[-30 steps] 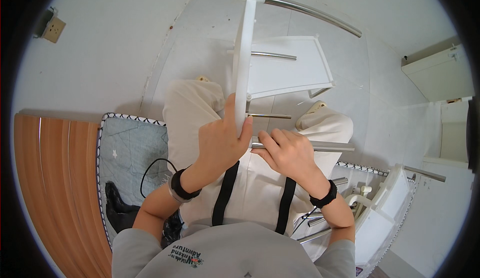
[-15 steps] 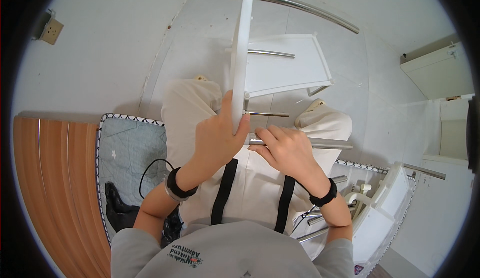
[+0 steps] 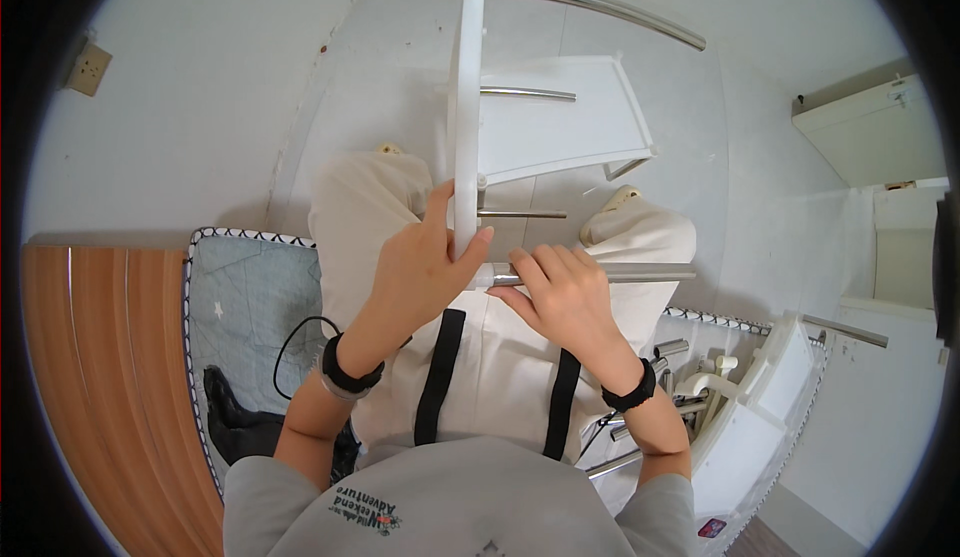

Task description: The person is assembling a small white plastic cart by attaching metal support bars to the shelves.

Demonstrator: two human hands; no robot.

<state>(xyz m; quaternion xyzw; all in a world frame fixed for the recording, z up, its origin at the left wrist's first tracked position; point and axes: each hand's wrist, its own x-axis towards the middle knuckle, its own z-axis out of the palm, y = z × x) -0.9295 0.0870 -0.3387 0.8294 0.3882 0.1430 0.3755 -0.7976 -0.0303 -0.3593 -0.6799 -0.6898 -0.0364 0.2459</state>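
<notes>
White plastic panel (image 3: 466, 127), stood upright, is pinched at its near end between thumb and fingers of the left hand (image 3: 418, 262). A silver tube (image 3: 650, 273) is gripped by the right hand (image 3: 560, 287), its end capped by a white connector (image 3: 483, 276). Beyond, a shallow rimmed tray (image 3: 560, 127) is seen over the floor (image 3: 690, 117); at right, loose tubes (image 3: 672, 346) are gathered beside white fittings (image 3: 708, 385).

Seemingly a home room, with quilted mat (image 3: 258, 292), wall socket (image 3: 91, 69) and tiled floor (image 3: 690, 147).
</notes>
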